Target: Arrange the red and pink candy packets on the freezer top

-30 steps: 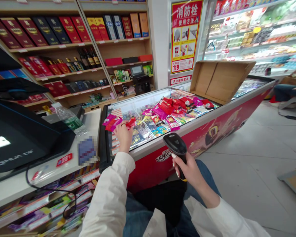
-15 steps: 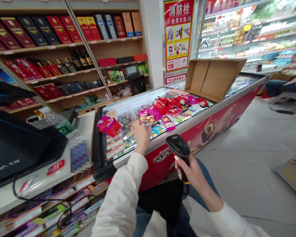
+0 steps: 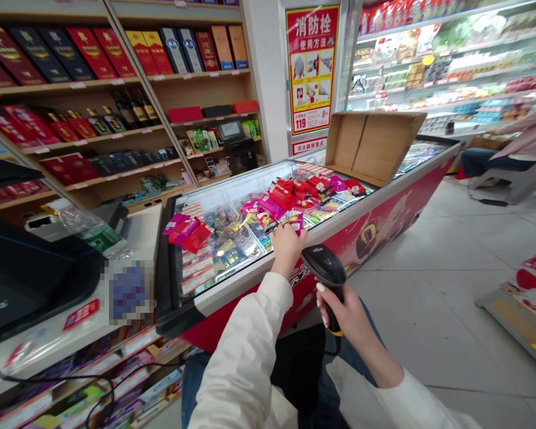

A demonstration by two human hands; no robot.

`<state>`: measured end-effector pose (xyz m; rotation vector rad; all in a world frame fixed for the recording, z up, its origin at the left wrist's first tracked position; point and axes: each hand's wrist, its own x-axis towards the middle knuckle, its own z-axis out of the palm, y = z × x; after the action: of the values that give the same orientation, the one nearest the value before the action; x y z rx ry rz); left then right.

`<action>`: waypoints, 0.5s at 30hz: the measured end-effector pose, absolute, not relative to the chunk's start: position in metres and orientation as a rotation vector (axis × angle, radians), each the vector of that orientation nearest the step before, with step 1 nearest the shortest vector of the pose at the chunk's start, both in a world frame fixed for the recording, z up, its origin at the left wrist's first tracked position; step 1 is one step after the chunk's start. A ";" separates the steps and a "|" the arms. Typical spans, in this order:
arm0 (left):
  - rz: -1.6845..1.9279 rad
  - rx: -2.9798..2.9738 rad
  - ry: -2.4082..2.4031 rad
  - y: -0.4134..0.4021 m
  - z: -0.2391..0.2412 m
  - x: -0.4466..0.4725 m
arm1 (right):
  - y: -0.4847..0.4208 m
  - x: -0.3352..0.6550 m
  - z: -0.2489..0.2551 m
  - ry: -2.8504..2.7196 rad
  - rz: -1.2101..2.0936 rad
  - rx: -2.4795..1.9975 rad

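Note:
My right hand point(image 3: 346, 313) is wrapped round the handle of a black barcode scanner point(image 3: 325, 264), whose head points up and forward. At the near edge of a glass-topped chest freezer point(image 3: 236, 268), my left hand point(image 3: 289, 243) has its fingers closed on a small purple snack packet point(image 3: 297, 221); the fingertips are partly hidden. Beyond it, a loose pile of red and purple snack packets point(image 3: 282, 193) lies on the glass. A smaller group of packets point(image 3: 190, 232) sits at the freezer's left end.
An open cardboard box point(image 3: 370, 148) stands on the freezer behind the pile. To the left, a counter point(image 3: 149, 229) carries a black terminal point(image 3: 31, 262) and a plastic bottle point(image 3: 87, 229). A seated person point(image 3: 522, 140) is at far right.
My left hand has moved right across the glass and closed on the purple packet at the near edge. The scanner stays in my right hand. The view has turned slightly right.

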<state>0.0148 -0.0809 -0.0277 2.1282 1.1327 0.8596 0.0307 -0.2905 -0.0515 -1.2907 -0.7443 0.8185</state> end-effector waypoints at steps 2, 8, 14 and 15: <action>0.842 1.956 1.105 -0.076 -0.025 0.002 | -0.289 0.029 -0.051 -0.749 0.825 -1.283; 0.769 1.523 0.858 -0.065 -0.014 -0.051 | -0.286 0.020 -0.053 -0.782 0.830 -1.255; 0.692 1.131 0.537 -0.062 -0.012 -0.092 | -0.277 0.011 -0.059 -0.785 0.851 -1.189; 0.727 1.090 0.524 -0.061 -0.014 -0.094 | -0.275 0.010 -0.059 -0.786 0.851 -1.182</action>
<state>-0.0939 -0.0609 -0.0142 1.0898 0.5238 0.7269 0.0095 -0.2749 -0.0589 -1.1822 -0.7859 0.8511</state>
